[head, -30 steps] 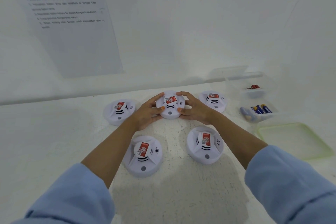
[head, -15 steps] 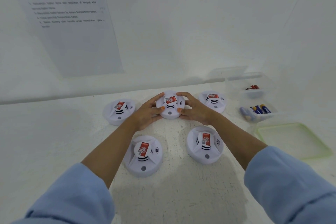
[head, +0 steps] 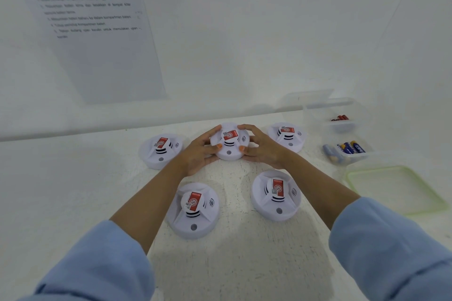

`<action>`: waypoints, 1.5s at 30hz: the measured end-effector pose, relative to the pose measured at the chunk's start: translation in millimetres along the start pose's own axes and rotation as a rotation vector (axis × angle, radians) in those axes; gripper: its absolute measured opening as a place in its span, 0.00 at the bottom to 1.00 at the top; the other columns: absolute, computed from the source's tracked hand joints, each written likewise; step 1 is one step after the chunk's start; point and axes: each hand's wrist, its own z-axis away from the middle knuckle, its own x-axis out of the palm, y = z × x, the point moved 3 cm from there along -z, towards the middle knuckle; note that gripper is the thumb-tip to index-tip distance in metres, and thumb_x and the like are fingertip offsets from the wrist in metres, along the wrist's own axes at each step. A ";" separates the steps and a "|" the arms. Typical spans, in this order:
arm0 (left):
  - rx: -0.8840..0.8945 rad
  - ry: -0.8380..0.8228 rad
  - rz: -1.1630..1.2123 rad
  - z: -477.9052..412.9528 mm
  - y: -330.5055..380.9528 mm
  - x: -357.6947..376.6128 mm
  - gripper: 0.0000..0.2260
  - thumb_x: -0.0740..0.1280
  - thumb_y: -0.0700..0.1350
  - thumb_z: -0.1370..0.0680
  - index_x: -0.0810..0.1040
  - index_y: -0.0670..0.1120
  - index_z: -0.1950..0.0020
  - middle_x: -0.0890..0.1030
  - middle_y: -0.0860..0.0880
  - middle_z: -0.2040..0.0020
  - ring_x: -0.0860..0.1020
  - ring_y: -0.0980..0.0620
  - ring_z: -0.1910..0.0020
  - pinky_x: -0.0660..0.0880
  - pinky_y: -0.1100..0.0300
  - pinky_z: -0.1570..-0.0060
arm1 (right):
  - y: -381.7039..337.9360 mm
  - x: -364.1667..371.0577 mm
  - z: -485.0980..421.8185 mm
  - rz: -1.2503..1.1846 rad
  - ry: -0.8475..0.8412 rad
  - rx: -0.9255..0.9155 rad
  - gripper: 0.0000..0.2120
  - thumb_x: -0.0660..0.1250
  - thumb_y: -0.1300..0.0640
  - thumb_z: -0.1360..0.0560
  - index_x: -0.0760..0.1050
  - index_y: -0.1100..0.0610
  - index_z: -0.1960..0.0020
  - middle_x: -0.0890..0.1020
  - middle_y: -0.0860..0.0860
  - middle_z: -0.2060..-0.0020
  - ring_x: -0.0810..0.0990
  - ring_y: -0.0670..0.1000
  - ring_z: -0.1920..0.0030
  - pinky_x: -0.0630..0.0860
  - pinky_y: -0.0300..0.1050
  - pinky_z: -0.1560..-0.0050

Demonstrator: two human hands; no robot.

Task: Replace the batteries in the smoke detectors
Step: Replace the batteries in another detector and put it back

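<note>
Currently, centre frame: smoke detector (head: pixel 231 144) is clasped round its rim by left grip (head: pixel 198 154) and right grip (head: pixel 264 149), likely for opening.

A white printed paper sheet (head: pixel 97 56) on the wall carried numbered black lines, mostly too blurred to read. Fragments such as "kompartmen bateri" and "untuk memulakan ujian" could be made out. Each of the five white round plastic smoke detectors (head: pixel 181 225), the middle smoke detector (head: pixel 230 153) among them, bore a red rectangular sticker (head: pixel 195 203) with a white circular logo and a small square code, its lettering unreadable, and a black sound-wave sign (head: pixel 211 202) beside it. White lettering on the blue-and-yellow cylindrical batteries (head: pixel 352 148) was illegible.
</note>
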 end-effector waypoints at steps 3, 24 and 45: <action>-0.001 -0.001 -0.006 -0.6 -0.9 -1.0 0.25 0.62 0.35 0.23 0.64 0.52 0.28 0.72 0.49 0.34 0.72 0.49 0.38 0.73 0.56 0.42 | -0.5 0.3 0.1 0.000 -0.005 -0.003 0.24 0.65 0.63 0.25 0.61 0.46 0.35 0.71 0.61 0.36 0.75 0.53 0.43 0.78 0.44 0.48; 0.005 -0.005 -0.032 -0.8 -1.9 -1.1 0.25 0.62 0.35 0.22 0.64 0.53 0.28 0.71 0.49 0.33 0.71 0.48 0.36 0.72 0.56 0.42 | -0.8 0.9 2.1 -0.006 0.011 0.000 0.24 0.65 0.63 0.25 0.61 0.47 0.34 0.72 0.60 0.36 0.75 0.55 0.41 0.78 0.46 0.46; 0.167 0.181 -0.654 -14.2 3.5 5.0 0.22 0.60 0.44 0.20 0.61 0.48 0.26 0.65 0.47 0.27 0.66 0.46 0.30 0.64 0.50 0.30 | -9.6 -3.4 -13.1 0.186 0.155 -0.032 0.27 0.62 0.70 0.25 0.60 0.63 0.28 0.70 0.60 0.33 0.70 0.50 0.42 0.73 0.23 0.56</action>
